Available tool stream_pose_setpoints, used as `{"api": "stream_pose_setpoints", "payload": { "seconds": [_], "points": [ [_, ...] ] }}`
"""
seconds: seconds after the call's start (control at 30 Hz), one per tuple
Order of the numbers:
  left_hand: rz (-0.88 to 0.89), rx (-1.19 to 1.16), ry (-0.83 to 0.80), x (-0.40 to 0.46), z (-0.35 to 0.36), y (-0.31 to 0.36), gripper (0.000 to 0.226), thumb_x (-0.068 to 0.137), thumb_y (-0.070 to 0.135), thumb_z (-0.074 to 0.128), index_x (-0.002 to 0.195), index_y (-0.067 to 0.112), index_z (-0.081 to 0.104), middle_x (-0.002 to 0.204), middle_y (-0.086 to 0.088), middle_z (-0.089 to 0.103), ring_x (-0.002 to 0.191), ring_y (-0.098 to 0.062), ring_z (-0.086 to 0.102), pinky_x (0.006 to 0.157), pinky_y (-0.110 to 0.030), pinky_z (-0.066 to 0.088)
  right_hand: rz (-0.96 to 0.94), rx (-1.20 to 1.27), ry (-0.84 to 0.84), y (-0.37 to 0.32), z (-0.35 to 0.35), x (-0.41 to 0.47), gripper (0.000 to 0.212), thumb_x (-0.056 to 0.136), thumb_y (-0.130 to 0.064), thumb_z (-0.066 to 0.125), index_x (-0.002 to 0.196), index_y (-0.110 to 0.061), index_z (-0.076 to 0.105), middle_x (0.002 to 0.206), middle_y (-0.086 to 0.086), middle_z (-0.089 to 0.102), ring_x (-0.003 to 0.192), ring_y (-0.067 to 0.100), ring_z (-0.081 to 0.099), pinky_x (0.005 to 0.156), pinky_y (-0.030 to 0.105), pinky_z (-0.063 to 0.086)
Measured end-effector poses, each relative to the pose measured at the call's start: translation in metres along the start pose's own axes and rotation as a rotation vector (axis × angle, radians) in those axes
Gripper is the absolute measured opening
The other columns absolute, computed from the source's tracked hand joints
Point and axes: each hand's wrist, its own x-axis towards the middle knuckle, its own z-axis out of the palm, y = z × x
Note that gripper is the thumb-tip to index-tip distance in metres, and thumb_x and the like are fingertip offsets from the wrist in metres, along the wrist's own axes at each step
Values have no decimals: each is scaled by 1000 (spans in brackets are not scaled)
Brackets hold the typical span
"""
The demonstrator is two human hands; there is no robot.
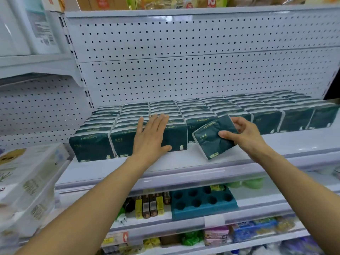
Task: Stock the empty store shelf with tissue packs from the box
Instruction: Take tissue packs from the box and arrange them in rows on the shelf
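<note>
Dark green tissue packs (202, 107) stand in several rows across the white shelf (184, 162), filling it from left to right. My left hand (150, 137) lies flat with straight fingers against the front and top of the packs in the left rows. My right hand (242, 133) grips one more dark green tissue pack (211, 140), tilted, with its lower corner near the shelf board just in front of the rows. The box is out of view.
A white pegboard back wall (184, 61) rises behind the rows. Large white tissue bundles (27, 181) sit at the left. Below are a blue tray with round holes (202, 201), small boxed goods (149, 205) and coloured packs (257, 229).
</note>
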Motion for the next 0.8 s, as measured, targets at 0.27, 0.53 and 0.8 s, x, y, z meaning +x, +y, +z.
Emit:
{"api": "stream_pose_setpoints", "payload": {
  "seconds": [0.27, 0.53, 0.8],
  "points": [
    [23, 113, -15, 7, 10, -3, 90, 89, 58, 57, 156, 28, 5, 164, 6, 15, 151, -16, 12, 120, -51, -8, -99, -378, 205, 10, 22, 5, 28, 79, -29, 79, 93, -17, 57, 86, -4, 57, 68, 0, 56, 59, 18, 43],
    [35, 64, 40, 7, 14, -4, 86, 87, 52, 64, 155, 27, 17, 160, 5, 24, 148, -17, 22, 121, -48, -1, -87, -521, 238, 15, 37, 14, 47, 80, -40, 76, 112, -20, 46, 88, -6, 54, 74, 13, 54, 68, 34, 47],
    [32, 100, 61, 4, 14, -1, 84, 87, 51, 64, 154, 25, 20, 158, 3, 29, 146, -19, 26, 121, -51, 1, -21, -677, 208, 12, 41, 13, 44, 83, -45, 70, 110, -20, 45, 98, -1, 59, 85, 19, 57, 64, 31, 40]
  ]
}}
